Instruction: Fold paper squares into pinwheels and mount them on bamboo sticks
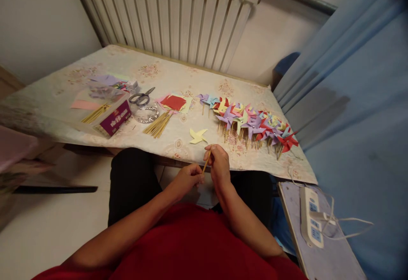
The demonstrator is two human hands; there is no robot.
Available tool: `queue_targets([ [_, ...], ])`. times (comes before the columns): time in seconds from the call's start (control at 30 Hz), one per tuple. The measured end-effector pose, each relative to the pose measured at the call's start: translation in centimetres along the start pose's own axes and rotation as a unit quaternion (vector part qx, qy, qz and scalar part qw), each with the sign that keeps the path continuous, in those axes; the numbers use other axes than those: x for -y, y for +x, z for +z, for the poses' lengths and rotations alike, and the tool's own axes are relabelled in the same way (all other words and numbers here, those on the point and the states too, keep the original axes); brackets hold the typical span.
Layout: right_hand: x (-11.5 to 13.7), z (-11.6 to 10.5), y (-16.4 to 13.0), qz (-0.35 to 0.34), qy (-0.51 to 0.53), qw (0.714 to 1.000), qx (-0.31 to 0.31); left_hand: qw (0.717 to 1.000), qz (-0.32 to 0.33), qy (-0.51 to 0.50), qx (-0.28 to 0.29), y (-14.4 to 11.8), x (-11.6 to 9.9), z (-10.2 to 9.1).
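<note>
Table [178, 74] backed by radiator [180, 21]; 1 stick [206, 162] pinched by left hand [190, 175] and right hand [219, 161] at front edge; yellow pinwheel [198, 136] laid nearby, pinwheel cluster [254, 124] placed toward right edge.

Thin stick [206, 162] in left grip [189, 176] and right grip [220, 162], yellow pinwheel [198, 136] just beyond on floral tablecloth [181, 76].

Plain red top [197, 246] — short-sleeved — with black trousers [130, 186], both hands [190, 176] [220, 161] bare
</note>
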State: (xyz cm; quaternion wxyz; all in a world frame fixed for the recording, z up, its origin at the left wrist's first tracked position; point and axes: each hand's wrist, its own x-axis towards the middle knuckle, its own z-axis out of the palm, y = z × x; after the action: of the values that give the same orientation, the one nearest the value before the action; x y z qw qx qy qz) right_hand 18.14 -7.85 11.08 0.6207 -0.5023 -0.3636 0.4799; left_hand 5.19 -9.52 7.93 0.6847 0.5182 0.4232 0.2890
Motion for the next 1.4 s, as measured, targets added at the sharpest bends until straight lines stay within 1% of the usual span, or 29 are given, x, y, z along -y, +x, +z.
queue_targets([
  [0.23,-0.4,-0.1,-0.3,0.005,-0.008,1.0,0.012,1.0,0.008,0.005,-0.024,0.0,-0.3,-0.1],
  [0.5,0.1,-0.1,-0.4,0.004,-0.044,0.999,-0.027,0.998,0.003,0.052,-0.019,-0.1,-0.1,0.2],
  [0.6,-0.1,-0.2,-0.4,0.003,-0.036,0.999,-0.016,0.998,-0.001,0.059,-0.022,-0.2,-0.1,0.3],
  [0.7,-0.4,-0.3,-0.5,0.008,-0.02,1.0,0.004,0.997,-0.001,0.064,-0.038,-0.2,-0.1,0.2],
  [0.77,-0.5,-0.3,-0.6,0.011,-0.015,1.0,0.006,0.997,0.002,0.069,-0.046,-0.2,-0.1,0.1],
  [0.93,-0.7,-0.2,-0.5,0.009,-0.021,1.0,-0.018,0.994,0.02,0.097,-0.054,0.0,0.2,0.1],
  [1.03,-0.8,-0.3,-0.3,0.01,-0.026,0.999,-0.023,0.991,0.028,0.112,-0.062,0.1,0.2,0.0],
  [1.13,-1.0,-0.2,-0.4,0.024,-0.028,0.999,-0.013,0.99,0.024,0.12,-0.073,0.3,0.2,0.0],
  [1.27,-1.6,-0.2,-0.6,0.048,-0.057,0.997,0.012,0.992,0.023,0.095,-0.074,0.7,0.4,-0.1],
  [1.33,-2.0,-0.7,-0.3,0.041,-0.079,0.996,-0.004,0.993,0.027,0.096,-0.061,1.0,0.5,-0.3],
  [1.4,-2.4,-1.5,0.6,0.009,-0.114,0.992,-0.043,0.989,0.042,0.129,-0.054,1.5,0.6,-1.0],
])
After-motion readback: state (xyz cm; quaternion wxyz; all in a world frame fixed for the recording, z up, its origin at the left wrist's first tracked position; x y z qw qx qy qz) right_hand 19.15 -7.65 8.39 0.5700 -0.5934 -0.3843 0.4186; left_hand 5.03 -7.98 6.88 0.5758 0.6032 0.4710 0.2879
